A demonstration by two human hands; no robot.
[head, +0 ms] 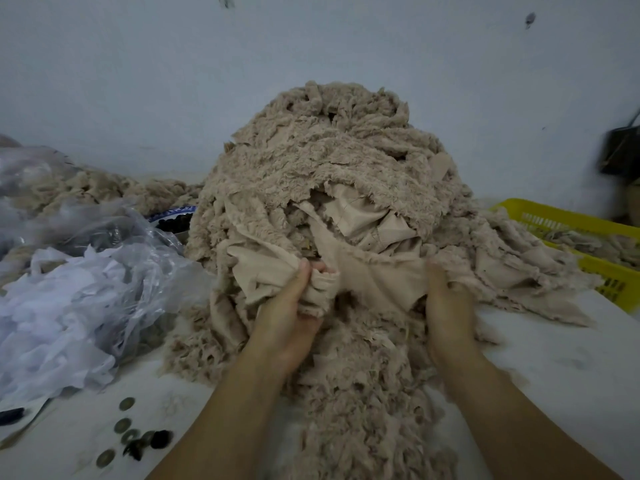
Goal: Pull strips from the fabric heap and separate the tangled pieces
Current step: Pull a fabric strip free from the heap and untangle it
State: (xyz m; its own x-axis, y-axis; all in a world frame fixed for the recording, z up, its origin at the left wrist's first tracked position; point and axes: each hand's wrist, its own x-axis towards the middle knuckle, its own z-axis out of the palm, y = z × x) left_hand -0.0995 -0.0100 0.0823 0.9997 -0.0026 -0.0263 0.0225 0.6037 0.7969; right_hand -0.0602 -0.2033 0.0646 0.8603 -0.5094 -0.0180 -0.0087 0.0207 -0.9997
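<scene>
- Head view: left hand [294, 306] and right hand [446, 306] each grip one beige strip [377, 277] at the front of the heap [329, 161], which sits in the middle of the surface [554, 368].
- If the strip is snagged, a hard tug could drag tangled pieces along and slump the heap toward the near edge, burying the coins [123, 424] at the near left corner.
- No writing or brand is readable.

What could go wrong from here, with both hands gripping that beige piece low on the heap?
The left hand and right hand grip the beige piece at the foot of the tall heap; a hard pull may bring the heap sliding toward the person. The piece runs under fluffy strips, so it may drag a tangled clump rather than come free. Spilling fabric could bury the small round pieces near the table's front left.
</scene>
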